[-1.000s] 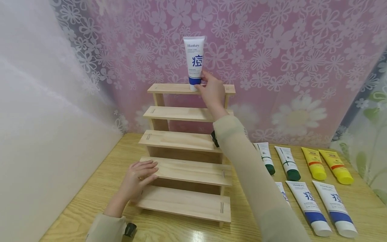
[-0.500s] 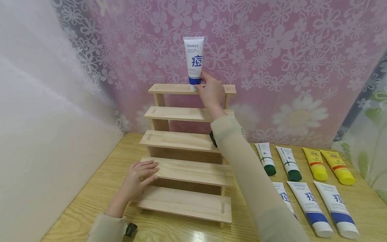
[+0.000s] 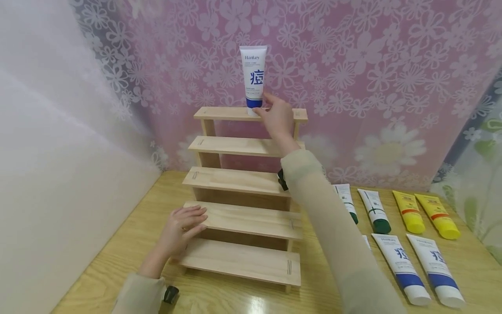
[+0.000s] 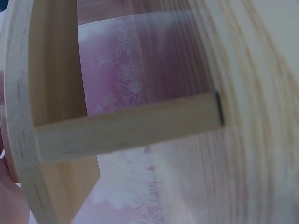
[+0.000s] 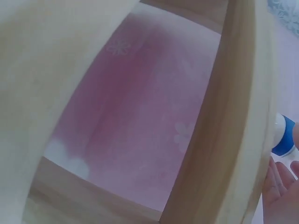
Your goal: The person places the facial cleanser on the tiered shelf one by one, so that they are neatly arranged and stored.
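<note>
A white squeeze tube (image 3: 252, 72) with a blue band and blue lettering stands upright, cap down, at the top shelf (image 3: 219, 113) of a stepped wooden stand. My right hand (image 3: 278, 117) pinches it low down by the cap, thumb in front. In the right wrist view, the blue-banded end of the tube (image 5: 284, 133) and part of my right hand (image 5: 282, 193) show past the shelf edge. My left hand (image 3: 178, 229) rests with extended fingers on the left end of the second-lowest shelf (image 3: 247, 220). Only a sliver of it appears in the left wrist view.
Right of the stand, white tubes with green caps (image 3: 374, 211), yellow tubes (image 3: 408, 211) and more blue-banded white tubes (image 3: 400, 266) lie on the wooden table (image 3: 129, 244). My right sleeve partly covers the nearest ones. A floral curtain (image 3: 353, 87) hangs behind.
My right forearm has shifted slightly to the right, covering more of the nearest lying tubes. The held tube and my left hand keep their places at the stand.
</note>
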Available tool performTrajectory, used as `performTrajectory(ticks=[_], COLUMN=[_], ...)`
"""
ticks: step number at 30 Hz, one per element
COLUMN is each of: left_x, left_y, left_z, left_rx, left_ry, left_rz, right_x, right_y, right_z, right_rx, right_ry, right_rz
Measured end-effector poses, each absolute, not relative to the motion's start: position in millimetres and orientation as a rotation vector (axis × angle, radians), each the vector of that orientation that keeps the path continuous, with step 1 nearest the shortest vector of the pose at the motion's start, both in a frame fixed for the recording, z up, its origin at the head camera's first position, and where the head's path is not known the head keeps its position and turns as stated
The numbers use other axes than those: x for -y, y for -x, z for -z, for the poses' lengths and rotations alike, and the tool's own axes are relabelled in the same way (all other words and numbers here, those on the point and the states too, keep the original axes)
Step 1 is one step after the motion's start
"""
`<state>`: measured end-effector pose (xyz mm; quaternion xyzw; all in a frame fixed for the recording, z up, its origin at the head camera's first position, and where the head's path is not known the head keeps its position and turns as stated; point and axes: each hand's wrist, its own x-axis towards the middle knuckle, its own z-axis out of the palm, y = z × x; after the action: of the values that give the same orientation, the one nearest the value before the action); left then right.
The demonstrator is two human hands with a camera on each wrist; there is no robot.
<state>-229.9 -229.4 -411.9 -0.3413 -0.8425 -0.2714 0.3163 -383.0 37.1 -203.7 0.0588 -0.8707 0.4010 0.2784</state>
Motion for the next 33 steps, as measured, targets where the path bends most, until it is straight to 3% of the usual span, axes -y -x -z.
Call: performTrajectory(ticks=[15, 33], left_x=[230.5, 228.9], left_y=[230.9, 230.4], left_z=[412.5, 412.2], left_rx=[2.242, 2.201], left_ry=[0.902, 0.915], left_rz=[0.736, 0.758], right_x=[-72.5, -129.0], right_y=[353.6, 293.0], right_z=[207.8, 237.1], right_rx=[2.272, 2.403], right_ry=[-0.259, -0.359], right_rz=[-1.345, -1.400])
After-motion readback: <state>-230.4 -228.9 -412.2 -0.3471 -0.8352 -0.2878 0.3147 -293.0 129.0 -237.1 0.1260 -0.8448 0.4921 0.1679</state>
